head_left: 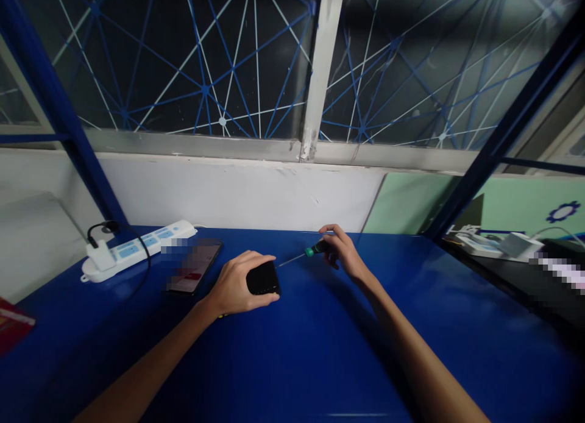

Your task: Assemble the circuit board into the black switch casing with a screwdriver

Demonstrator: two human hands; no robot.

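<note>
My left hand [236, 284] is closed around a small black box-shaped device [264, 279], thumb along its near edge and fingers along the far one. A row of tiny light marks shows near its lower right side. To the right, my right hand [340, 252] grips a screwdriver [315, 248] with a green and black handle. The thin metal shaft points left, and its tip lies close to the right side of the black device; whether it touches I cannot tell. Both hands are just above the blue table [292, 362].
Left of my left hand lies a phone [196, 267], its screen partly blurred. Behind it a white power strip [137, 250] holds a plugged-in adapter with a black cable. A red object [13, 325] sits at the left edge. White electrical parts [516, 245] lie at the far right, beyond the blue frame post.
</note>
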